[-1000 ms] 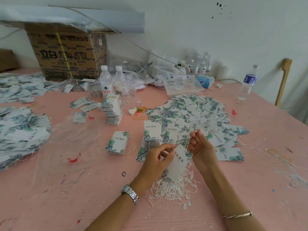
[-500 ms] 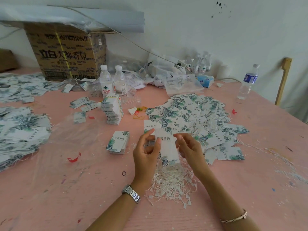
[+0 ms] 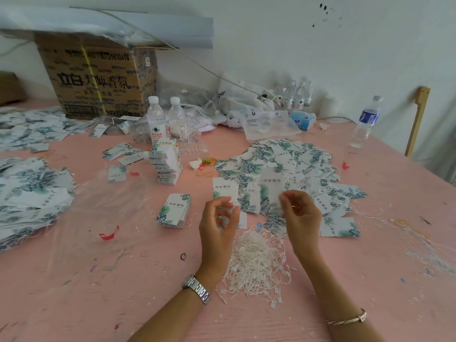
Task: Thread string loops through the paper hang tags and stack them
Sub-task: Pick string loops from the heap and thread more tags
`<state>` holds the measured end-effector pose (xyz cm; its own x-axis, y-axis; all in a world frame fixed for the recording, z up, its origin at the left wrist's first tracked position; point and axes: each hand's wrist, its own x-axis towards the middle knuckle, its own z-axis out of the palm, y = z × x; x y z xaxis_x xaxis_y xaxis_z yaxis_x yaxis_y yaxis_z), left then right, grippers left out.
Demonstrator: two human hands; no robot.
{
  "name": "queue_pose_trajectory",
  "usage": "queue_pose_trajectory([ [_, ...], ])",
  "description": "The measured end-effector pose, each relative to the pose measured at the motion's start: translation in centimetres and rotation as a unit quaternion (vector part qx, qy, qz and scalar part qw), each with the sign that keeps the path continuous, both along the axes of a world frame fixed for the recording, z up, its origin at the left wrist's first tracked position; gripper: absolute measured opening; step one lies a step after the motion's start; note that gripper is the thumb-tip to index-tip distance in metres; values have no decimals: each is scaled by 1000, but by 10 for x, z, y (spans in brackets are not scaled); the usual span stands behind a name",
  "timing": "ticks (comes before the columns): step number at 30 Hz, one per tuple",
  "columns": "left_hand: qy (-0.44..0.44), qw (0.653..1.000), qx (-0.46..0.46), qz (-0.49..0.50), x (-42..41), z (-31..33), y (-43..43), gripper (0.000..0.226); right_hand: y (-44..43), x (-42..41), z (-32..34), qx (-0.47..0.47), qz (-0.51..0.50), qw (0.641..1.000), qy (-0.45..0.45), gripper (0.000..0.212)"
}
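String pile: a heap of white string loops [image 3: 256, 262] is being kept on the pink table [image 3: 98, 280], between the two forearms.
Right hand: the right hand [image 3: 299, 215] is being held above the far edge of the string pile, fingers curled. A tag [image 3: 271, 188] is being pinched at its lower edge between thumb and fingertips.
Tag: it is being held upright in the air, beyond the string pile and in front of the loose tags. It is blurred, so whether a string is running through it cannot be told.
Left hand: the left hand [image 3: 218, 223] is being held at the far left edge of the string pile. It is relaxed, fingers loosely bent and thumb apart, and nothing is being gripped.
Loose tags: a wide spread of leaf-printed tags [image 3: 283, 159] is being kept beyond the string pile.
Small stack: a neat stack of tags [image 3: 175, 211] is being kept left of the string pile, past the left hand.
Tall stack: a banded stack [image 3: 167, 164] is being stood farther off, beyond the small stack.
Watch: a metal watch [image 3: 197, 288] is being worn on the left wrist, just left of the string pile.
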<state>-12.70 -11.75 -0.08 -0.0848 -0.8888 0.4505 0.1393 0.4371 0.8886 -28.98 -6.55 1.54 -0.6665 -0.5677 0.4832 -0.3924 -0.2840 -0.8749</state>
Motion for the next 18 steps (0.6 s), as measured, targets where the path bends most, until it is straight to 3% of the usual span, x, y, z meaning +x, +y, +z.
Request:
queue_pose_trajectory([
  [3, -62, 996, -57, 0, 1, -1, -1, 14, 1, -14, 1, 27, -149, 985, 78, 13],
  [6, -171, 976, -136, 17, 3, -4, -5, 10, 1, -27, 1, 80, -226, 962, 131, 21],
  [12, -327, 929, -175, 21, 8, -7, -8, 17, 2, -35, -5, 322, -264, 890, 183, 52],
  [18, -354, 921, -158, -46, 8, -6, -7, 22, 1, -34, -8, 414, -250, 857, 176, 49],
])
